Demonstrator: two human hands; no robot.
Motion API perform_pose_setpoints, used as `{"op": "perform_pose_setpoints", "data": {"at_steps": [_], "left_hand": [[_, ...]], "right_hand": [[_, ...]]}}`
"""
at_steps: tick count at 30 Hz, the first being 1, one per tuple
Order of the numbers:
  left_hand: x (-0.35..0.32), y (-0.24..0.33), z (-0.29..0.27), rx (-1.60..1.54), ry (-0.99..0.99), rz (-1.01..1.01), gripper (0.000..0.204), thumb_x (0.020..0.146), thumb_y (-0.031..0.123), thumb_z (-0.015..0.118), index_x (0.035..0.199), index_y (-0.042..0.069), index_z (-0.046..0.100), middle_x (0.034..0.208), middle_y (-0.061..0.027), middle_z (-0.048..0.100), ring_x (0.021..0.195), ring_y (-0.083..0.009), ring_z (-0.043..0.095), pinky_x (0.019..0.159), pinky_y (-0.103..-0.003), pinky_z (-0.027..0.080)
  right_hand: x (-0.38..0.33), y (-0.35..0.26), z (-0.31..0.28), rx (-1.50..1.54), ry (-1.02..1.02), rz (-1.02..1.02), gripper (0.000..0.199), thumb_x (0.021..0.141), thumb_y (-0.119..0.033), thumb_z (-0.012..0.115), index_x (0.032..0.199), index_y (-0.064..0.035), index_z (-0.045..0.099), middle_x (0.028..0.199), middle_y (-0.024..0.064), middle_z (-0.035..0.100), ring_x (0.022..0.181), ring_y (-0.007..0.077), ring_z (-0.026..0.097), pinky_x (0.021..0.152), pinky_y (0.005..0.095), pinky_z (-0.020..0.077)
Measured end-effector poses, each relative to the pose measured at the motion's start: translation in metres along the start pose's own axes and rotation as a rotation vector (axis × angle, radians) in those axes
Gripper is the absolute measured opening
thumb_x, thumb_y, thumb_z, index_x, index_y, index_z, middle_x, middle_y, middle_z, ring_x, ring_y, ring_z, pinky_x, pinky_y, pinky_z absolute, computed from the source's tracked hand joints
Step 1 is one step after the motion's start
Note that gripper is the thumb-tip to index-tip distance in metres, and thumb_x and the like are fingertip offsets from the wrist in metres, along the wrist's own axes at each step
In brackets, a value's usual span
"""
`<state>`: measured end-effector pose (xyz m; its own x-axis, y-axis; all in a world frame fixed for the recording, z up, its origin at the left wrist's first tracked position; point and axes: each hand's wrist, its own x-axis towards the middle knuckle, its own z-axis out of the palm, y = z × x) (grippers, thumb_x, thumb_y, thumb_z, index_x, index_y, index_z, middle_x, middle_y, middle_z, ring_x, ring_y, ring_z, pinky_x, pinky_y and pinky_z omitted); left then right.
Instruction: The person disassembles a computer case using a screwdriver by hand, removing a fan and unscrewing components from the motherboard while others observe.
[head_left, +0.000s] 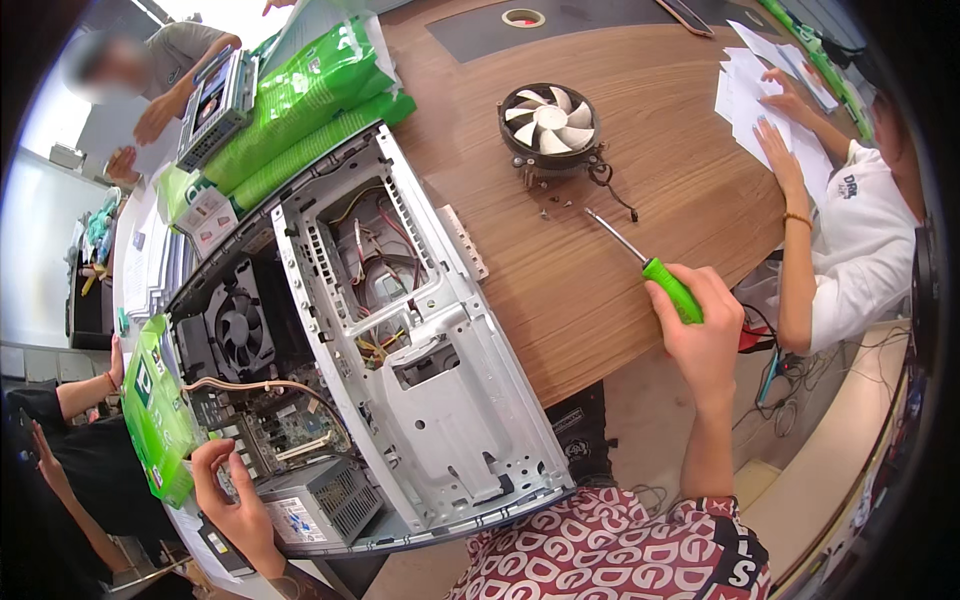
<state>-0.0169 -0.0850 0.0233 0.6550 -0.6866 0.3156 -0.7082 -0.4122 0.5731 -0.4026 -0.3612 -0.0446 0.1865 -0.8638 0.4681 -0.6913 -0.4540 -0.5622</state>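
Note:
My right hand (703, 322) is closed around the green handle of a screwdriver (672, 290). Its metal shaft points up and left over the wooden table, with the tip close to several small screws (556, 206). Just beyond the screws stands a CPU cooler (549, 122) with white fan blades and a loose black cable. To the left lies an opened computer case (440, 400), its inside exposed. My left hand (235, 495) hovers at its near left side by the power supply (318, 505), fingers bent and apart, nothing visible in them. A motherboard (285, 425) and a black case fan (238, 325) show inside.
Green plastic packages (300, 110) lie along the case's far side, with a metal drive (215, 108) on top. Another green package (158, 415) is at the left. A tape roll (523, 18) sits at the back. Co-workers surround the table; one handles papers (745, 105) at right.

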Motion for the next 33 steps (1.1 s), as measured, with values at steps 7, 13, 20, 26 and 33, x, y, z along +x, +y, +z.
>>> {"op": "perform_pose_setpoints", "data": {"at_steps": [7,13,20,26,33], "left_hand": [[0.001,0.008,0.001,0.041,-0.001,0.014,0.012,0.092,-0.002,0.055,0.103,-0.004,0.058,0.103,-0.0108,0.061,0.097,-0.0207,0.057,0.091,-0.032,0.045],[0.0,0.005,-0.001,0.042,-0.005,0.027,0.008,0.091,-0.003,0.055,0.099,-0.004,0.058,0.101,-0.0118,0.06,0.098,-0.0237,0.057,0.095,-0.034,0.043],[0.001,0.006,0.001,0.034,-0.005,0.023,0.007,0.091,-0.003,0.055,0.098,-0.004,0.058,0.099,-0.0126,0.061,0.099,-0.0248,0.057,0.095,-0.035,0.042],[0.0,0.006,0.0,0.032,-0.001,0.032,0.006,0.091,-0.004,0.055,0.096,-0.004,0.058,0.099,-0.0129,0.061,0.097,-0.0252,0.058,0.094,-0.034,0.043],[0.002,0.009,0.002,0.045,0.01,0.053,0.005,0.091,-0.004,0.056,0.096,-0.004,0.058,0.098,-0.0128,0.061,0.096,-0.0248,0.058,0.092,-0.034,0.043]], "right_hand": [[0.017,0.01,0.003,-0.029,0.025,-0.063,0.022,0.08,-0.009,0.081,0.097,-0.0009,0.07,0.082,0.0117,0.065,0.067,0.0262,0.063,0.06,0.0352,0.0485],[0.022,0.008,0.006,-0.008,-0.023,-0.085,0.023,0.079,-0.01,0.081,0.098,-0.0015,0.071,0.082,0.0115,0.064,0.066,0.0261,0.063,0.061,0.0345,0.0485],[0.018,0.008,0.0,-0.019,-0.067,-0.071,0.023,0.079,-0.011,0.082,0.098,-0.0022,0.072,0.082,0.0108,0.065,0.067,0.0256,0.063,0.061,0.0342,0.0491],[0.016,0.002,0.001,0.003,-0.099,-0.091,0.023,0.078,-0.012,0.082,0.098,-0.0025,0.072,0.082,0.0103,0.065,0.067,0.0247,0.063,0.061,0.0339,0.0493],[0.016,-0.002,-0.006,0.013,-0.124,-0.082,0.023,0.077,-0.01,0.082,0.097,-0.0021,0.073,0.08,0.0098,0.064,0.065,0.0229,0.061,0.06,0.0326,0.048]]}}
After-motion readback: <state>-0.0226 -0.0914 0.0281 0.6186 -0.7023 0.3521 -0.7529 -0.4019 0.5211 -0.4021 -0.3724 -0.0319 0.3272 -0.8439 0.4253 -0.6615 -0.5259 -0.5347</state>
